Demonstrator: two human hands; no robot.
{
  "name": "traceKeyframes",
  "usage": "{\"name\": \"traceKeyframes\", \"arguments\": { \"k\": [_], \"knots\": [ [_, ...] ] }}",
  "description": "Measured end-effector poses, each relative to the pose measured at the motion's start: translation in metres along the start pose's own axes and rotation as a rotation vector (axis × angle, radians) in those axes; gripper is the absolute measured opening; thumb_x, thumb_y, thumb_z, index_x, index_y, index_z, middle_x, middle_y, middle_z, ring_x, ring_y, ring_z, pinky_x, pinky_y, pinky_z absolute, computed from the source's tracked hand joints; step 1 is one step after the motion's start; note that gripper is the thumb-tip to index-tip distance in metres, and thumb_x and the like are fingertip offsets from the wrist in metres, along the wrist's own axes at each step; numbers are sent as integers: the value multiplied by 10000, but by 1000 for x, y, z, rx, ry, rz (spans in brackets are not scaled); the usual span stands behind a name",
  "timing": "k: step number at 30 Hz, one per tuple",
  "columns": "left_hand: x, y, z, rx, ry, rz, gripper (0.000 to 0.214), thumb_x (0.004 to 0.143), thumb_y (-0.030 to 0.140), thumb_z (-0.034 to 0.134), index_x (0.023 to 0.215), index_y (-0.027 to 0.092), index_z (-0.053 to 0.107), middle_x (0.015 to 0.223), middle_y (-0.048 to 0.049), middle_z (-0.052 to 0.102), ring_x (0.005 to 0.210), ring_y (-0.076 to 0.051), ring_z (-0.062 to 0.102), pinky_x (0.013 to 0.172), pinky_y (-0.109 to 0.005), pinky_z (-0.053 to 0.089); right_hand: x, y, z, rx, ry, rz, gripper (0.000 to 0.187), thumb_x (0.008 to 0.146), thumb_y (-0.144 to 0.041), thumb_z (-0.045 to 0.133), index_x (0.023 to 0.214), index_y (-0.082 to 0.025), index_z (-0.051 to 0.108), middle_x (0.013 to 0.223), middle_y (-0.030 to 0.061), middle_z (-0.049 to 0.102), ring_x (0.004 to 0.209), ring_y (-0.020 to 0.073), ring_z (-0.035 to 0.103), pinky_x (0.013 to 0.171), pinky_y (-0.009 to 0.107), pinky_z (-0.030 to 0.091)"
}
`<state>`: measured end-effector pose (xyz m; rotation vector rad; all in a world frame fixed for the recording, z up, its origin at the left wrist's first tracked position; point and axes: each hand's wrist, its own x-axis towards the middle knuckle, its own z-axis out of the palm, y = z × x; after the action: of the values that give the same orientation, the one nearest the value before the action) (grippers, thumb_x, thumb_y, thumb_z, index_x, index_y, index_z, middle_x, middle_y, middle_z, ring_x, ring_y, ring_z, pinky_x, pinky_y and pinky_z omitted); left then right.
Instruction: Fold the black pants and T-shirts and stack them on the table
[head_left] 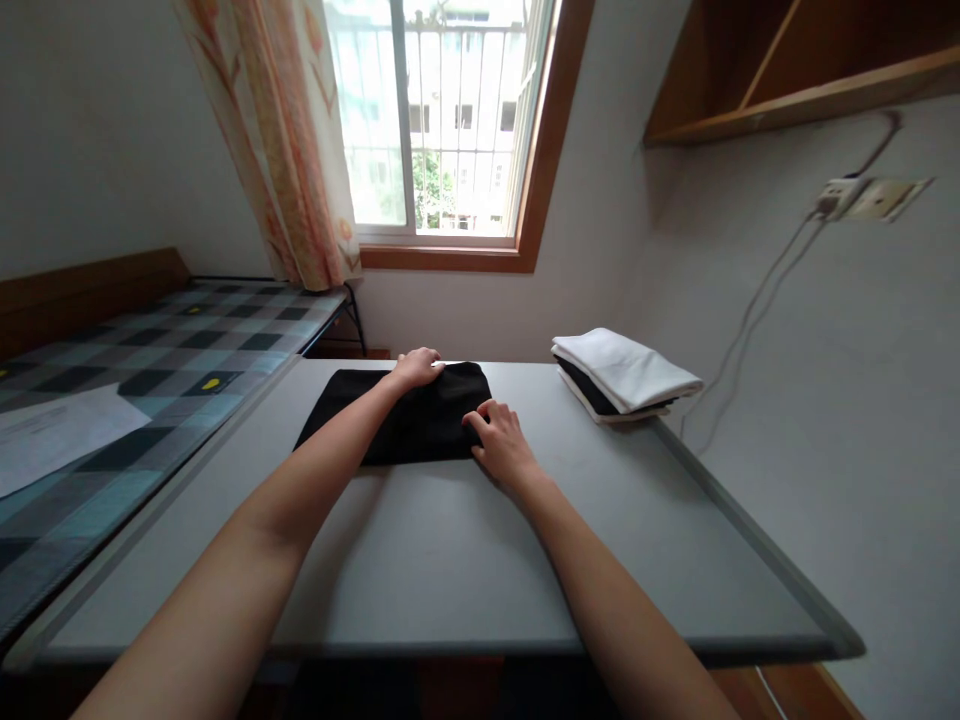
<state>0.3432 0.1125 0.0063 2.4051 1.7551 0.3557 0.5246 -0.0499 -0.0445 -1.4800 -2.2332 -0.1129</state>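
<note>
A black folded garment [420, 425] lies flat on the grey table [450, 540], towards its far side. My left hand [416, 368] rests on the garment's far edge with its fingers curled over the cloth. At the garment's near right corner my right hand [501, 440] presses down, its fingers bent and close together on the fabric. Both forearms stretch out over the table from the near edge.
A small stack of folded clothes [622, 375], white on top with black and white beneath, sits at the table's far right. A bed with a checked cover [150, 370] and a sheet of paper [52, 430] runs along the left. Window, curtain, wall shelf and socket cable lie beyond.
</note>
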Motion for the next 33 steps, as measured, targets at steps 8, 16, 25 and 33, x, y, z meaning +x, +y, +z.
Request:
{"name": "traceKeyframes", "arguments": {
  "k": [8,16,25,33],
  "knots": [
    [28,14,9,-92,-129,-134,325,740,501,693,882,212,733,1050,-114,711,1093,-333,602,925,-438,473,3,-4,-2,-121,-72,-27,271,812,-143,626,1064,-238,646,1039,78,614,998,261,499,869,377,364],
    [48,-5,-10,-181,-158,-107,275,757,435,710,802,165,688,736,-49,680,727,-194,635,631,-257,485,4,2,-8,-57,-61,-120,212,819,-146,635,1010,-228,675,1041,61,621,984,224,528,892,357,364],
    [21,-6,8,78,20,-71,354,843,528,602,1028,241,695,1136,-98,703,1072,-279,632,896,-355,464,2,-5,-5,-41,-145,-90,303,820,-142,614,1100,-242,670,1056,75,604,1006,235,523,882,351,387],
    [13,17,24,184,-6,72,435,972,523,390,1087,187,642,1148,-154,692,1103,-329,620,971,-497,393,0,-7,-8,-108,-100,81,460,788,-116,616,1227,-254,609,1063,101,590,971,256,523,832,363,398]
  ]
}}
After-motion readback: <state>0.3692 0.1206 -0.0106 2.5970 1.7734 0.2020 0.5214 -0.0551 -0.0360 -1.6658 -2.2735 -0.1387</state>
